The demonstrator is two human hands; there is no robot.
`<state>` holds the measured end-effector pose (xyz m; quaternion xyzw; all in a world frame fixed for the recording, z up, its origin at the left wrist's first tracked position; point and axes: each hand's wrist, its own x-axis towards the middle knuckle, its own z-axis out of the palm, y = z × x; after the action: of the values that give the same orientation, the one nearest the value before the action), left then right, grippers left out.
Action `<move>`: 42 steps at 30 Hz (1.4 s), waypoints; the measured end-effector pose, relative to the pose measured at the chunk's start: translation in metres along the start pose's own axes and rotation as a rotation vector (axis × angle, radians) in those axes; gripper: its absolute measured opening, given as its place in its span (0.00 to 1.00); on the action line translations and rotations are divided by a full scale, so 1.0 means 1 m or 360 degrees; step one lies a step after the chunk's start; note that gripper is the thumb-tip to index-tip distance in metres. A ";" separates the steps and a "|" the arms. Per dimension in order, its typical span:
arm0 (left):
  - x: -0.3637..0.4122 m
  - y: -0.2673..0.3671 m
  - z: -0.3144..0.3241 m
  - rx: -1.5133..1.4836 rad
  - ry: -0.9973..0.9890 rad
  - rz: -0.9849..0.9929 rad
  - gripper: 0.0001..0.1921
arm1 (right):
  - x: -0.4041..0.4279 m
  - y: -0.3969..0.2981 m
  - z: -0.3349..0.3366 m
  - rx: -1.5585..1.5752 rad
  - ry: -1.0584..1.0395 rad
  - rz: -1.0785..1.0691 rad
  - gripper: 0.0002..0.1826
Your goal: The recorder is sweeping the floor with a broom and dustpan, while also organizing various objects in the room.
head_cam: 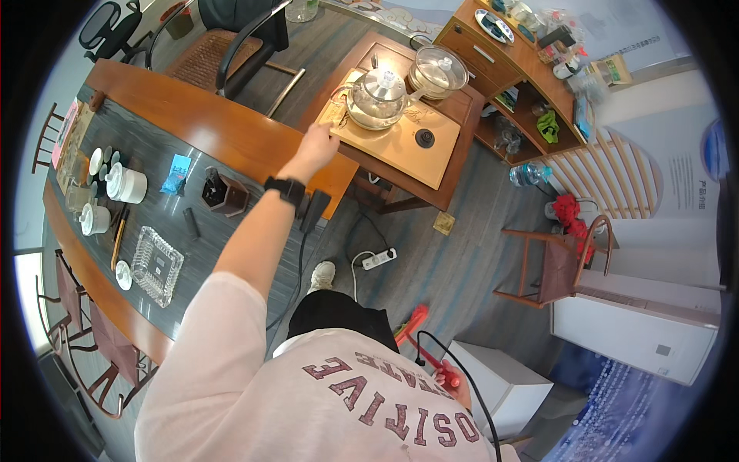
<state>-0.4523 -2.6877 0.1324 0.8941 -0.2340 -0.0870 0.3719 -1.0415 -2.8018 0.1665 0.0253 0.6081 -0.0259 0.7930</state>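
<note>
My left hand (316, 149) reaches out past the table corner, by the edge of a gold tea-stove board (398, 151). Its fingers are curled and partly hidden, and whether they touch the board cannot be told. A glass kettle (376, 104) with a metal lid stands on the board, just beyond this hand. To its right sits a lidded glass pot (439, 78). Low by my right side, my right hand (455, 384) is closed around the red handle of a broom (424, 349). The broom's red head (417, 316) is near the floor.
A desk (231, 127) on the left bears a glass ashtray (157, 267), white lidded jars (126, 183) and a hexagonal wooden holder (225, 193). A power strip (379, 259) with cables lies on the floor. A wooden chair (557, 265) and white cabinet (496, 381) stand right.
</note>
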 end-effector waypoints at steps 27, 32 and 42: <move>0.128 -0.018 0.001 0.0210 -0.0412 0.0197 0.11 | 0.011 0.001 0.010 -0.0068 0.0087 0.0001 0.07; 0.133 -0.025 0.002 0.0127 -0.0442 0.0211 0.08 | 0.011 0.005 0.026 -0.0015 0.0155 -0.0021 0.14; 0.130 -0.018 -0.002 -0.0039 -0.0683 -0.0007 0.09 | 0.009 -0.001 0.046 -0.0113 0.0223 -0.0022 0.14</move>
<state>-0.3318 -2.7378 0.1234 0.8509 -0.3050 -0.2790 0.3242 -0.9953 -2.8062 0.1701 -0.0052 0.6629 -0.0079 0.7486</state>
